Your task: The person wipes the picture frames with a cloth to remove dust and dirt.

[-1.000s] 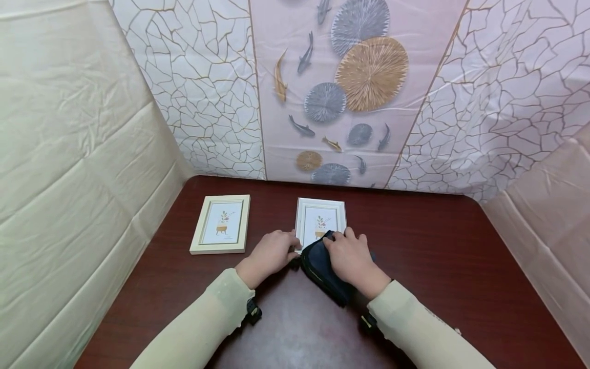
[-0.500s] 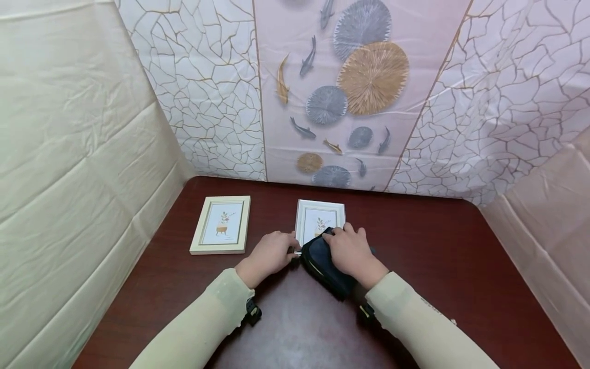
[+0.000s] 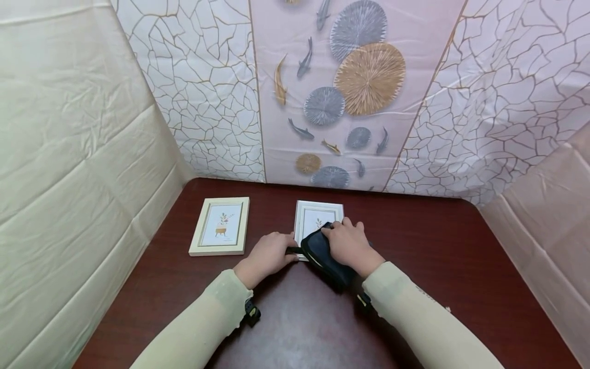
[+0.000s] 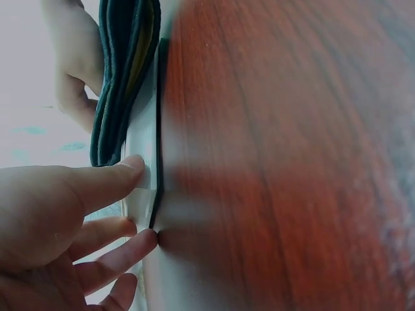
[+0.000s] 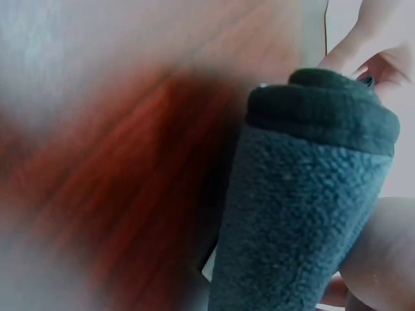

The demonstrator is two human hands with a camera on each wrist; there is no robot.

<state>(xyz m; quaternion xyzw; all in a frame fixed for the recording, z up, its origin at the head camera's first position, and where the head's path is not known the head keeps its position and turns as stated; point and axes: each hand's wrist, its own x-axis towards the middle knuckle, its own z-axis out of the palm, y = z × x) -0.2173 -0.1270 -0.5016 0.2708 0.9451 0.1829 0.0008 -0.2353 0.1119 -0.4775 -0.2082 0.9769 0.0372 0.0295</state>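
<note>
A white picture frame (image 3: pixel 301 210) with a potted-plant print lies near the middle of the table. My left hand (image 3: pixel 269 259) pinches its lower left corner; in the left wrist view the thumb (image 4: pixel 110 184) rests on the rim, with fingers at the edge. A dark strip shows between thumb and fingers in the head view. My right hand (image 3: pixel 351 247) grips a folded dark blue fleece cloth (image 3: pixel 318 248) with black edging and presses it over the frame's lower right part, hiding most of the print. The right wrist view shows the cloth's thick fold (image 5: pixel 298 207) up close.
A second, cream picture frame (image 3: pixel 197 238) with a similar print lies flat to the left. The dark red wooden table (image 3: pixel 433 246) reaches back to a patterned wall covering (image 3: pixel 216 102). Cream fabric walls (image 3: pixel 83 195) stand at the sides.
The cloth and my right hand have moved slightly up and away over the frame, covering more of the print. My left hand stays at the same corner, its fingers shifted a little.
</note>
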